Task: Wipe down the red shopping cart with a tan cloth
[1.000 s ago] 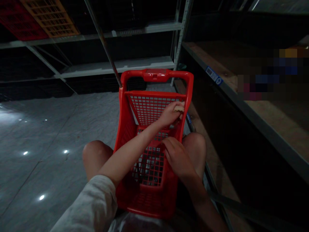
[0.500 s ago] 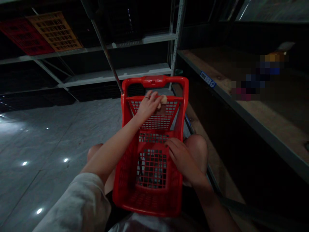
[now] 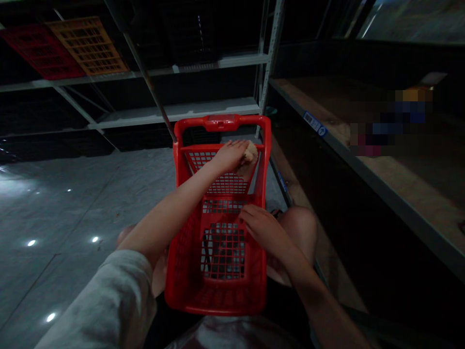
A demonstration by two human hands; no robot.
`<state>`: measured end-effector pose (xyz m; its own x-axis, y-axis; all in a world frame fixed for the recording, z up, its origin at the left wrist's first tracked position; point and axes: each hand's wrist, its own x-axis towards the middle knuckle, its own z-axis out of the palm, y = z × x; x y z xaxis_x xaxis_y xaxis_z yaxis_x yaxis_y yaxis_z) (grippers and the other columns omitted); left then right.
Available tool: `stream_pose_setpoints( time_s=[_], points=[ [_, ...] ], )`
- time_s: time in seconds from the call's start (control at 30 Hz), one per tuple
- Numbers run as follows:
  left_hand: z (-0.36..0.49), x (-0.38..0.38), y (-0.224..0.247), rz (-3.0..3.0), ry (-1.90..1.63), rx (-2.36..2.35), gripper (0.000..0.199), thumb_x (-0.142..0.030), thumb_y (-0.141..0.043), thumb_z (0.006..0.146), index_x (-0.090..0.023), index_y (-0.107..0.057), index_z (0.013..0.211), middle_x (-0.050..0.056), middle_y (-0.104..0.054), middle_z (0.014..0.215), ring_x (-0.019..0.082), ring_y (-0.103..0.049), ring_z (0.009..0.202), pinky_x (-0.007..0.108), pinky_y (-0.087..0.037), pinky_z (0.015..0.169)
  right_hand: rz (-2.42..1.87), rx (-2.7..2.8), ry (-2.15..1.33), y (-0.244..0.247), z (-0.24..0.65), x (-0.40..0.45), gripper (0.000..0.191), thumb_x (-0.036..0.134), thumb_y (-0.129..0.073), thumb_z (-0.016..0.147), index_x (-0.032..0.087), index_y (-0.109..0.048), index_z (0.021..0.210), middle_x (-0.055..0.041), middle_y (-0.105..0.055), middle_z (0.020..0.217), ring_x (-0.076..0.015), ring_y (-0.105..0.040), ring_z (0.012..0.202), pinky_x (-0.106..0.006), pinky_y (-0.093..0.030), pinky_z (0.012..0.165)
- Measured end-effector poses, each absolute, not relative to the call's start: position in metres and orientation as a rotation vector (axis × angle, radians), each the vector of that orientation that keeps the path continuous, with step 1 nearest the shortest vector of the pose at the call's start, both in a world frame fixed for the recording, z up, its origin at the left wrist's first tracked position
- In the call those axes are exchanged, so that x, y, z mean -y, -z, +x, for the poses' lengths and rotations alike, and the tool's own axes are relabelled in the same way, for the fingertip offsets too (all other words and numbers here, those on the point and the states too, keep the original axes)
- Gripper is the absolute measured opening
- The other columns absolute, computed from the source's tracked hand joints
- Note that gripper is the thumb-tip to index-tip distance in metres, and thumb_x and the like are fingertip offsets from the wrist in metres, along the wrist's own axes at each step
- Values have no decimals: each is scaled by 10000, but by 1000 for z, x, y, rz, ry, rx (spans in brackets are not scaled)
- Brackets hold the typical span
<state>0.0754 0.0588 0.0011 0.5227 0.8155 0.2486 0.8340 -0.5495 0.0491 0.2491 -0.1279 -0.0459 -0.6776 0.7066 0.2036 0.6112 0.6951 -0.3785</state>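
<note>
A red plastic shopping basket [image 3: 170, 261] with a grid floor and a raised handle frame stands between my knees. At its far end my left hand [image 3: 234, 154] is wrapped round a pale, crumpled cloth [image 3: 250, 155], which lies against the grid panel below the handle. My right hand [image 3: 256, 220] is over the basket's right side near the middle, fingers bent and pressed together; what they hold, if anything, is too dark to tell.
Metal shelving [image 3: 141, 116] runs behind the basket, with a red crate [image 3: 41, 51] and a yellow crate [image 3: 89, 46] at upper left. A long pole [image 3: 148, 82] slants behind the basket. A wooden shelf [image 3: 381, 179] with a blue label [image 3: 315, 123] stands at right.
My left hand has slid right along the far panel with the cloth. In the view, the basket and my right hand have shifted slightly left.
</note>
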Motion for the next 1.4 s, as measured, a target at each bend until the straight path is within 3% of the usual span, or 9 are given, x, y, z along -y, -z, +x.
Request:
stream_pose_setpoints(
  time_s=[0.17,0.37,0.53,0.73,0.93,1.03,1.17,1.27,1.4],
  points=[
    [127,-75,-2,-2713,373,1322,475,-84,-438,961,-32,-558,1418,233,-575,1486,314,-577,1367,498,-375,1195,-1104,2600,-355,42,251,132,236,42,-507,942,156,-703,1006,-105,-715,1054,-225,-666,981,-377,-565,913],
    [50,-60,1,-2595,353,1230,536,-149,-391,1013,-191,-456,1543,135,-501,1584,310,-453,1484,573,-298,1236,-1112,2527,-355,51,258,130,183,67,-579,927,159,-711,1013,-99,-713,1070,-244,-651,999,-397,-550,897],
    [-38,-38,-2,-2446,289,1278,539,-145,-369,1028,-276,-429,1547,87,-473,1612,296,-435,1499,604,-351,1210,-1055,2469,-386,55,259,126,207,48,-560,933,178,-707,999,-81,-709,1075,-212,-645,982,-350,-522,869],
    [-53,-18,-9,-2344,453,1162,498,-176,-373,1039,-285,-486,1511,97,-523,1565,266,-543,1403,404,-566,993,-1056,2529,-326,54,255,126,187,53,-595,910,182,-702,993,-79,-713,1062,-223,-641,974,-359,-520,858],
    [21,-53,17,-2497,270,680,343,-161,-464,1017,-201,-645,1306,110,-673,1280,228,-627,1242,361,-522,1005,-1087,2529,-293,56,255,128,199,44,-569,921,171,-703,996,-82,-713,1063,-217,-643,983,-355,-527,877],
    [19,-57,48,-2554,-7,854,330,-165,-447,1013,-144,-670,1255,147,-687,1184,221,-690,1037,323,-545,828,-1103,2542,-273,53,254,131,183,53,-573,931,172,-703,979,-75,-712,1035,-214,-646,967,-342,-530,851],
    [-4,-50,66,-2685,-397,886,242,-182,-531,965,-207,-745,1077,80,-732,1105,177,-708,876,278,-523,690,-1118,2559,-239,48,248,135,156,55,-594,930,163,-700,967,-71,-712,1014,-214,-650,945,-338,-536,842],
    [0,-56,42,-2749,-273,680,257,-158,-543,966,-196,-729,1139,97,-736,1152,191,-702,1058,292,-545,846,-1078,2567,-217,47,244,139,167,52,-596,933,165,-705,988,-67,-711,1004,-211,-647,939,-332,-539,838],
    [39,-73,6,-2649,243,546,335,-165,-407,1049,-148,-646,1282,128,-648,1371,243,-523,1409,393,-488,1093,-1047,2573,-227,50,242,143,184,61,-582,948,178,-709,1011,-63,-713,1009,-207,-646,948,-326,-535,845]
  ],
)
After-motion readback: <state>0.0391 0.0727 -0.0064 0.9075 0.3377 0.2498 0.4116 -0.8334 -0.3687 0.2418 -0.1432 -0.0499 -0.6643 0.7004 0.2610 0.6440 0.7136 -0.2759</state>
